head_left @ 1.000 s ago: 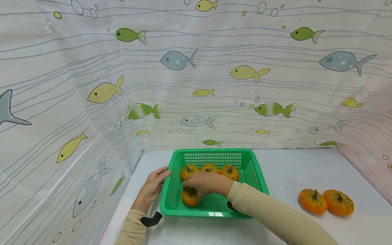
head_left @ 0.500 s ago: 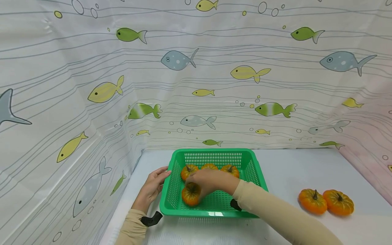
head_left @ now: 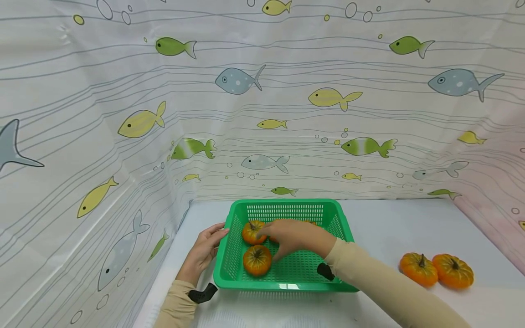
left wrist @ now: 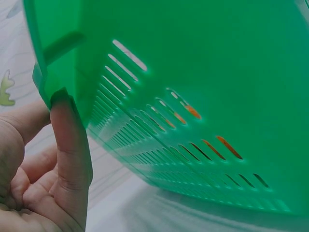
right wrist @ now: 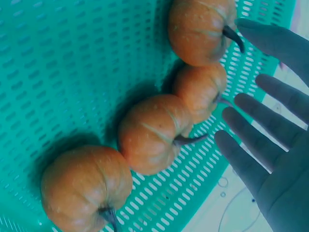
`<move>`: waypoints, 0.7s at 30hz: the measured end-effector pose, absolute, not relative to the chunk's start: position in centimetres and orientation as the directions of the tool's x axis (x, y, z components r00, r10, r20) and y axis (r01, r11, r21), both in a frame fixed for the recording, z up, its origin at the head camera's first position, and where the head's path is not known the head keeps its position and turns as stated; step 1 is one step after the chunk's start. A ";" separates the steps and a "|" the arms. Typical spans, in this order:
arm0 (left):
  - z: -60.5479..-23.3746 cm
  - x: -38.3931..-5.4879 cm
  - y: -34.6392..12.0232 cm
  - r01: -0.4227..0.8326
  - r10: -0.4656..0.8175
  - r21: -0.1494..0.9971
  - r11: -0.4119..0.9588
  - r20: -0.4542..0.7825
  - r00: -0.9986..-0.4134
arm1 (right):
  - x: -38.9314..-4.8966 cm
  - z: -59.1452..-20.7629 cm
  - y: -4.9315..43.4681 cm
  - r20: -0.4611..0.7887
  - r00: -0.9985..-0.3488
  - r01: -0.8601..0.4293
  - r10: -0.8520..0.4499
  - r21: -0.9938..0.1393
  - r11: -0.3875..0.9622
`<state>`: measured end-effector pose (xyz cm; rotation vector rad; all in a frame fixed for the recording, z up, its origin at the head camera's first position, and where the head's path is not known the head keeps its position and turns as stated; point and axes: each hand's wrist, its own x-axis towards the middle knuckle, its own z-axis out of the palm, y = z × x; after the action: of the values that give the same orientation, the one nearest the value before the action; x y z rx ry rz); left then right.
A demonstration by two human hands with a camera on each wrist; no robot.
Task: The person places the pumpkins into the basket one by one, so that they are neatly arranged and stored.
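Inside the green plastic basket (head_left: 287, 286) sit several small orange pumpkins with dark stems. One pumpkin (head_left: 257, 261) is at the front left, and another pumpkin (head_left: 253, 231) lies right behind it. My right hand (head_left: 298, 234) hovers over the basket with fingers spread and nothing held, partly covering the back-row pumpkins. In the right wrist view its fingers (right wrist: 251, 150) are apart from the stems, though the thumb is close to the uppermost pumpkin (right wrist: 203, 31). My left hand (head_left: 205, 248) holds the basket's left rim, a fingertip tucked under the lip (left wrist: 72, 145).
Two more pumpkins, one (head_left: 419, 269) touching the other (head_left: 453, 271), lie on the white table (head_left: 381, 228) right of the basket. A fish-patterned sheet (head_left: 287, 114) hangs behind and along both sides. Black straps (head_left: 203, 294) sit at the wrists.
My right hand has let go of the front-left pumpkin, opened its fingers and drawn back to the right. That pumpkin now stands stem up in the basket. The left hand stays put.
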<state>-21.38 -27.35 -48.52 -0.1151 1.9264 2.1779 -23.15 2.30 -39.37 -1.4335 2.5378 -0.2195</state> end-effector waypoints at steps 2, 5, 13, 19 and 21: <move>-48.5 -21.4 -27.4 -0.221 0.125 0.969 -0.111 -0.207 -0.970 | -23.1 -39.0 2.7 -0.116 -0.523 -0.810 -0.845 -0.242 0.534; -48.5 -21.3 -27.4 -0.216 0.130 0.970 -0.111 -0.201 -0.971 | -23.2 -38.6 3.5 -0.119 -0.551 -0.789 -0.826 -0.249 0.562; -48.5 -21.2 -27.4 -0.206 0.133 0.973 -0.108 -0.191 -0.973 | -23.3 -38.1 6.1 -0.092 -0.583 -0.757 -0.808 -0.301 0.580; -48.5 -21.2 -27.4 -0.211 0.130 0.972 -0.107 -0.196 -0.972 | -23.2 -37.6 8.1 -0.088 -0.622 -0.719 -0.778 -0.329 0.612; -48.4 -21.2 -27.3 -0.211 0.127 0.971 -0.109 -0.197 -0.972 | -23.2 -37.6 8.7 -0.085 -0.633 -0.712 -0.770 -0.327 0.621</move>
<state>-21.24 -27.35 -48.45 -0.0936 1.9286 2.1816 -23.19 8.71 -37.59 -1.2190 2.6286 -0.3895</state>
